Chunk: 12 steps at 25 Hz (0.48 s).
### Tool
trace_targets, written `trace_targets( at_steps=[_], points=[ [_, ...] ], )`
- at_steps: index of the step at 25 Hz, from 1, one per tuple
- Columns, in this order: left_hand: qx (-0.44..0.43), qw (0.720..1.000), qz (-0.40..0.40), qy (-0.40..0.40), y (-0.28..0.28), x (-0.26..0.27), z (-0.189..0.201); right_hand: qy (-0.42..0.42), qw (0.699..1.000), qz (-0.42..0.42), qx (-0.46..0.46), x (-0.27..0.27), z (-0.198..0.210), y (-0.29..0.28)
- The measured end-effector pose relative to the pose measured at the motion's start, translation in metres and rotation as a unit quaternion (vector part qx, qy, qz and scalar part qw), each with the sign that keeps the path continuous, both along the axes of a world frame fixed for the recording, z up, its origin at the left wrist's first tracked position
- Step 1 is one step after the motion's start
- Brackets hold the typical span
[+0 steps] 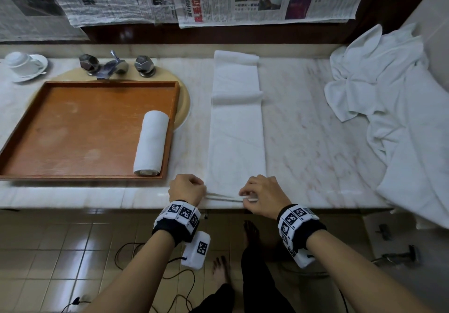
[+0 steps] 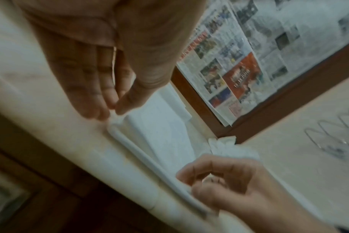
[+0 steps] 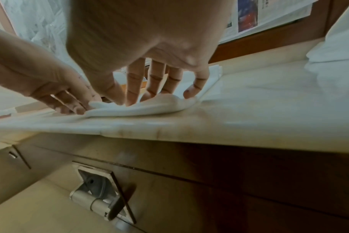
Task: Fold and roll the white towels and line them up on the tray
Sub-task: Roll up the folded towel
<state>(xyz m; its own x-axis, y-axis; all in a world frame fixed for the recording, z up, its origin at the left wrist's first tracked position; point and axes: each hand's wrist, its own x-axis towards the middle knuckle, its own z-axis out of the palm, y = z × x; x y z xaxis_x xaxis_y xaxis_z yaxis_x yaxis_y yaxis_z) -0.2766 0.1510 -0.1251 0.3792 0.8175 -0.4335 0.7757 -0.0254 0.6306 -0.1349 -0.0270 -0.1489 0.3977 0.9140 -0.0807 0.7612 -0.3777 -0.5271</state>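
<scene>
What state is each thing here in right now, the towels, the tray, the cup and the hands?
Strip towel: folded long and narrow, flat on the counter, not yet rolled.
Rolled towel: rolled, lying in the tray.
Tray: holds one roll only.
Towel heap: unfolded, crumpled.
Cup: upside down on its saucer.
Left hand: pinches the strip's near end.
Right hand: pinches the same end.

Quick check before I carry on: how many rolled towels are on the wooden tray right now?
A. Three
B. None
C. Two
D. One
D. A single rolled towel lies along the right side of the tray; the long folded towel that both hands pinch at its near end is on the counter, not yet rolled.
</scene>
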Motion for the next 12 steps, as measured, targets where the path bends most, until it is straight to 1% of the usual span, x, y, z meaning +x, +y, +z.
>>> trace_targets(
  at_steps=[1,2,3,4,5,6,7,8,9,10,11,12],
  points=[
    [0.071,0.997,-0.036,0.009,-0.003,0.005,0.001,-0.007,1.000,-0.024,-0.007,0.002,0.003,0.004],
    [0.130,0.987,-0.091,-0.003,-0.007,0.013,-0.001,-0.017,0.998,-0.050,-0.014,0.004,0.006,0.009],
    [0.162,0.972,-0.170,-0.022,-0.014,0.022,-0.002,-0.021,0.997,-0.068,-0.036,0.005,0.009,0.015],
    [0.175,0.946,-0.273,-0.014,-0.022,0.032,-0.005,-0.023,0.994,-0.067,-0.079,0.005,0.011,0.021],
    [0.176,0.913,-0.368,0.014,-0.030,0.038,-0.010,-0.025,0.989,-0.046,-0.136,0.004,0.011,0.024],
    [0.166,0.888,-0.426,0.051,-0.033,0.038,-0.020,-0.031,0.981,-0.020,-0.192,0.002,0.008,0.025],
    [0.150,0.880,-0.441,0.090,-0.031,0.035,-0.028,-0.038,0.971,-0.007,-0.236,0.004,0.004,0.022],
    [0.119,0.896,-0.410,0.124,-0.026,0.031,-0.032,-0.034,0.962,-0.023,-0.270,0.007,0.000,0.017],
    [0.084,0.922,-0.345,0.158,-0.019,0.029,-0.030,-0.019,0.953,-0.070,-0.295,0.015,0.000,0.012],
    [0.056,0.941,-0.280,0.183,-0.009,0.032,-0.026,-0.004,0.943,-0.125,-0.310,0.024,0.003,0.013],
    [0.039,0.949,-0.246,0.191,-0.003,0.040,-0.019,0.006,0.936,-0.160,-0.314,0.032,0.008,0.018],
    [0.038,0.954,-0.244,0.170,-0.002,0.053,-0.013,0.006,0.939,-0.160,-0.303,0.038,0.013,0.026]
  ],
)
